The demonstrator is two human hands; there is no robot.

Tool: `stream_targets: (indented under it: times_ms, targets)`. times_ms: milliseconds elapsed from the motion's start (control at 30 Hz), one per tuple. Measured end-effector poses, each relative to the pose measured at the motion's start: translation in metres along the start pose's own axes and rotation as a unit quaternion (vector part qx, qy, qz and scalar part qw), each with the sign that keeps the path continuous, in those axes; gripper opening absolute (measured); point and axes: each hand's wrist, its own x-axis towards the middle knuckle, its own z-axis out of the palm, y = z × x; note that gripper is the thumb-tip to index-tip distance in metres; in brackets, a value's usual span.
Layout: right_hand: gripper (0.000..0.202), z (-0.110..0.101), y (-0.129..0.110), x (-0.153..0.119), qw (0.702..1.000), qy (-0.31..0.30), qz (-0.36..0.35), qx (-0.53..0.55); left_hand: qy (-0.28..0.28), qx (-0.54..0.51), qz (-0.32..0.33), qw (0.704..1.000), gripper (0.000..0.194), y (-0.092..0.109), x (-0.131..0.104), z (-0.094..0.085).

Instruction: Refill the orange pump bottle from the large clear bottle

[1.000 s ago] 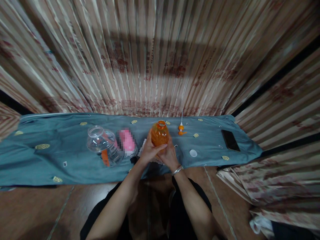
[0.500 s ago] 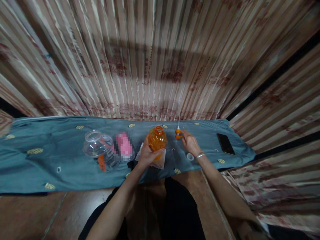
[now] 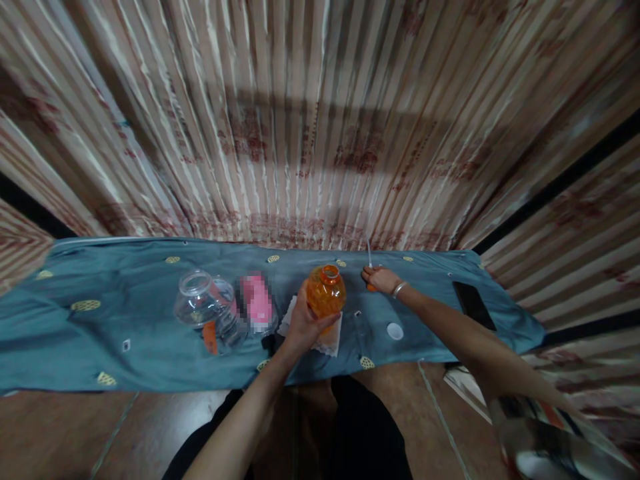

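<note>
My left hand (image 3: 304, 321) is wrapped round the side of a see-through orange bottle (image 3: 327, 297), which is upright with its neck uncapped. Farther right, the fingers of my right hand (image 3: 384, 279) close over an orange sprayer head (image 3: 371, 287), mostly hidden under them. From it a thin white tube (image 3: 369, 252) points toward the curtain. Under and beside the bottle lies a pale, lace-edged cloth (image 3: 330, 343). A small round white disc (image 3: 395, 331) rests on the table, nearer to me than my right hand.
A clear round-bodied jar (image 3: 197, 300) and a pink item (image 3: 259, 298), partly pixelated, stand to the left. At the right lies a black phone (image 3: 474, 305). The patterned blue-green tablecloth (image 3: 145, 307) covers a narrow table, backed by a pleated curtain (image 3: 300, 133).
My right hand has moved over the sprayer head and now covers most of it. My left hand keeps its hold on the orange bottle. The whole view has shifted slightly.
</note>
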Motion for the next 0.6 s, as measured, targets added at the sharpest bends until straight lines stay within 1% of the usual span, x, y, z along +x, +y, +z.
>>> stream_targets:
  times_ms: [33,100,167,233,300,333,367,400,433,467,500,533,567,600]
  targets:
    - [0.024,-0.003,-0.002,0.001,1.000,-0.002,-0.003,-0.005,0.001,0.000,0.000,1.000,0.101,-0.001,0.000,0.000]
    - [0.021,-0.010,-0.005,0.000,1.000,0.005,-0.006,-0.012,0.005,-0.001,0.002,1.000,0.102,-0.003,0.001,0.000]
    - [0.025,-0.020,-0.007,-0.005,1.000,0.026,-0.005,-0.014,0.007,-0.004,0.002,1.000,0.104,-0.006,0.001,0.001]
    - [0.033,-0.032,-0.008,-0.015,0.998,0.056,0.003,-0.012,0.007,-0.009,0.002,1.000,0.106,-0.009,0.001,0.002]
    - [0.043,-0.044,-0.008,-0.032,0.996,0.092,0.010,-0.004,0.007,-0.016,0.000,1.000,0.106,-0.012,0.002,0.003]
    - [0.048,-0.051,-0.009,-0.043,0.992,0.123,0.014,0.008,0.008,-0.019,-0.002,1.000,0.106,-0.013,0.002,0.004]
    - [0.049,-0.058,-0.012,-0.057,0.978,0.199,0.010,0.066,0.009,-0.023,-0.003,1.000,0.106,-0.015,0.002,0.005]
    - [0.050,-0.066,-0.016,-0.072,0.952,0.279,0.002,0.128,0.011,-0.026,-0.005,1.000,0.107,-0.017,0.002,0.006]
    - [0.048,-0.076,-0.021,-0.089,0.918,0.351,0.003,0.186,0.013,-0.029,-0.006,0.999,0.107,-0.018,0.002,0.007]
    - [0.045,-0.086,-0.028,-0.107,0.879,0.409,0.019,0.242,0.015,-0.032,-0.007,0.999,0.108,-0.019,0.002,0.007]
    - [0.045,-0.098,-0.036,-0.126,0.841,0.448,0.048,0.298,0.018,-0.035,-0.008,0.999,0.108,-0.020,0.002,0.008]
    - [0.046,-0.110,-0.044,-0.145,0.803,0.471,0.084,0.357,0.020,-0.037,-0.009,0.999,0.108,-0.020,0.002,0.009]
    - [0.046,-0.123,-0.052,-0.164,0.755,0.497,0.109,0.415,0.022,-0.040,-0.010,0.999,0.108,-0.020,0.002,0.009]
    - [0.046,-0.135,-0.060,-0.181,0.710,0.509,0.121,0.471,0.025,-0.043,-0.011,0.999,0.107,-0.020,0.002,0.010]
